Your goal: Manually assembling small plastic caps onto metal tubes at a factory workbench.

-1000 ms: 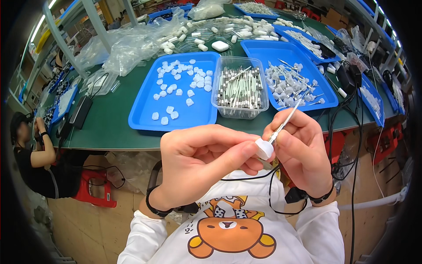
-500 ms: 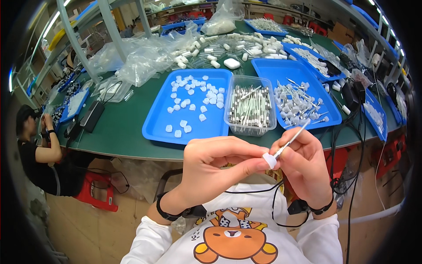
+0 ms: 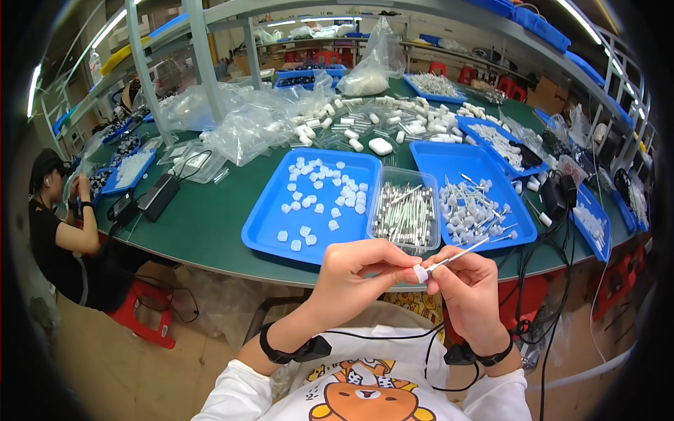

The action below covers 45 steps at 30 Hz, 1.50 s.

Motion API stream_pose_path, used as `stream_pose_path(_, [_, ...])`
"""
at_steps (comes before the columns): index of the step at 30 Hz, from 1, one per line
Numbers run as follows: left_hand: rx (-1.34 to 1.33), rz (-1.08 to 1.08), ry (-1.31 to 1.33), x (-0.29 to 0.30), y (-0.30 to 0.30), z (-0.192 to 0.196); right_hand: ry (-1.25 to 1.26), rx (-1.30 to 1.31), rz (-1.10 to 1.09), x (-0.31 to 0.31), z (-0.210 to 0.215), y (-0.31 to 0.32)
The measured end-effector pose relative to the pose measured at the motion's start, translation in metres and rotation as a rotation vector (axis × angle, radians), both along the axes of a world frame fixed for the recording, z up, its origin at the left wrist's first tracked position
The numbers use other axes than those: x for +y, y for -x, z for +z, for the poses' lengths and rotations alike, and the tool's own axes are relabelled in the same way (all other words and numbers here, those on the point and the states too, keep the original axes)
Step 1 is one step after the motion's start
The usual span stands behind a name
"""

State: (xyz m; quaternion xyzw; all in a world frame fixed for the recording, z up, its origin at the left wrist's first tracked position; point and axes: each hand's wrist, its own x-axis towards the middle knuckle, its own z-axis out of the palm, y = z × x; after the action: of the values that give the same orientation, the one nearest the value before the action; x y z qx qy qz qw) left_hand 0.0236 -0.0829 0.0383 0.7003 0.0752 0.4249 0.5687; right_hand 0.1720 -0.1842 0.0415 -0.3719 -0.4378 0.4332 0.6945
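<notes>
Pinched between the thumb and forefinger of my left hand (image 3: 358, 281) is a small translucent white cap (image 3: 420, 274). My right hand (image 3: 472, 288) grips a thin pale rod (image 3: 465, 253) with a metallic lower part. The rod's lower end meets the cap, and its free end points up to the right. Whether it sits fully inside the cap is hidden by my fingers. Beyond my hands stands a clear plastic box (image 3: 405, 247) of metal-ended rods. To its left, a blue tray (image 3: 270, 238) carries loose white caps; to its right, another blue tray (image 3: 432, 156) holds capped rods.
White cylindrical pieces and clear tubes lie heaped at the back, by a white rounded case (image 3: 380, 146) and clear plastic bags (image 3: 246, 133). A black power adapter (image 3: 159, 196) sits at the left. Black cables (image 3: 540, 281) hang at the right. Another person (image 3: 60, 231) sits far left.
My view has tilted upward, so the table and trays appear lower. The rod has swung from steep to flatter, pointing more to the right. Both hands keep their hold on cap and rod.
</notes>
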Motion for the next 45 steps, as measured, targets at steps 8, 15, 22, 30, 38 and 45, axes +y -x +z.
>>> stream_pose_path(8, [0.182, 0.000, -0.281, 0.022, -0.007, -0.005, 0.057, -0.002, 0.059, 0.009, -0.006, 0.002])
stream_pose_path(15, [0.396, 0.510, -0.496, 0.065, 0.011, -0.014, 0.026, -0.616, -0.626, 0.035, 0.004, -0.075])
stream_pose_path(22, [1.179, 0.844, -0.511, 0.089, 0.036, -0.037, 0.053, -1.606, -0.861, 0.053, 0.006, -0.085])
stream_pose_path(30, [0.926, 0.745, -0.446, 0.096, 0.034, -0.042, -0.047, -1.513, -0.319, 0.092, 0.004, -0.046])
stream_pose_path(38, [0.911, 0.604, -0.377, 0.102, 0.038, -0.026, -0.018, -1.622, -0.080, 0.099, 0.007, -0.060])
stream_pose_path(45, [0.883, 0.539, -0.173, 0.109, 0.036, -0.022, -0.057, -1.756, 0.150, 0.106, 0.023, -0.067])
